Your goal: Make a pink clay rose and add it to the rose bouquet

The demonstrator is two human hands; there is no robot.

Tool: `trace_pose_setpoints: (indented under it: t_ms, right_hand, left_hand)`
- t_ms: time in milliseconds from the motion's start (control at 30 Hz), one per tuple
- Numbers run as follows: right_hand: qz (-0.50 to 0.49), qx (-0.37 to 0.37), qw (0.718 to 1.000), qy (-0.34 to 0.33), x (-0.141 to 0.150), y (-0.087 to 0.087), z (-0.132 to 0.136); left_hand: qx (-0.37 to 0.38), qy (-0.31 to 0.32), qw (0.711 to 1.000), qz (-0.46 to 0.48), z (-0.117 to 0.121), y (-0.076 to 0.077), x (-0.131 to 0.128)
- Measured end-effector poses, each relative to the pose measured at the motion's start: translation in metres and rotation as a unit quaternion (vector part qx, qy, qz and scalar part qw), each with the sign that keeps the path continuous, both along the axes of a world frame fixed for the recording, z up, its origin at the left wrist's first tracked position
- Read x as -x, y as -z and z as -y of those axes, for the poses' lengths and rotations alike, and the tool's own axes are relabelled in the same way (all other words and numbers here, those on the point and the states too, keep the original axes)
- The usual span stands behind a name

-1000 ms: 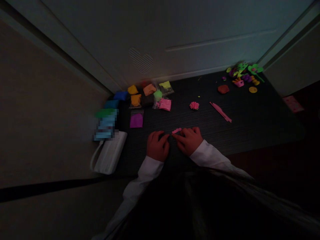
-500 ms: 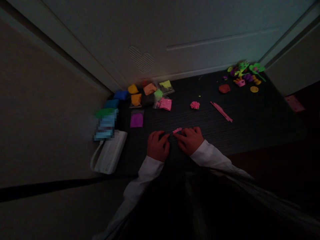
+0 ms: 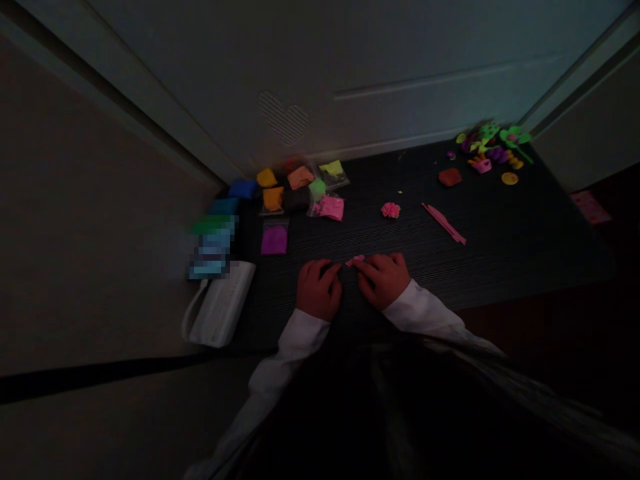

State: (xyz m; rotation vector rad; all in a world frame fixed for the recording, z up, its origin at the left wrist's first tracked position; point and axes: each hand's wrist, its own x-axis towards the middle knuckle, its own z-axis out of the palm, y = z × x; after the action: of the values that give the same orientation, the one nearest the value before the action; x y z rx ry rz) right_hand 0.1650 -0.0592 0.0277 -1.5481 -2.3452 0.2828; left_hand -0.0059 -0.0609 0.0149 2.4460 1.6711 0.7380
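Note:
A small flattened strip of pink modelling clay (image 3: pixel 356 259) lies on the dark tabletop (image 3: pixel 400 287) in front of me. My right hand (image 3: pixel 385 280) rests just to its right, its index fingertip on the strip and its fingers apart. On the other side, my left hand (image 3: pixel 320 290) lies on the table with loosely bent fingers, its index fingertip close to the strip's left end and seemingly not touching it. Beyond the hands sits a ruffled pink clay flower (image 3: pixel 391 211), with pink modelling tools (image 3: pixel 444 223) to its right.
Several bags of coloured clay, including a purple bag (image 3: pixel 275 239) and a pink bag (image 3: pixel 331 208), lie at the back left. A white power strip (image 3: pixel 223 303) is at the left edge. Finished clay figures (image 3: pixel 493 147) crowd the far right corner, near a red lump (image 3: pixel 449 177).
My right index finger has moved slightly over the pink strip, covering more of its near edge. My left hand has barely shifted.

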Motion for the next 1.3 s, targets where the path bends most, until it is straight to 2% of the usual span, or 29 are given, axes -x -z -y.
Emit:
trace_pose_setpoints:
  t_ms: [100,1300]
  right_hand:
    - [0.007,-0.001,1.000,0.026,0.0002,0.0005,-0.0006]
    - [0.029,0.022,0.999,-0.002,-0.0003,-0.0009,-0.0014]
  left_hand:
    - [0.002,0.005,1.000,0.001,-0.0036,-0.0004,-0.0041]
    - [0.014,0.036,0.999,-0.015,-0.0038,-0.0016,-0.0066]
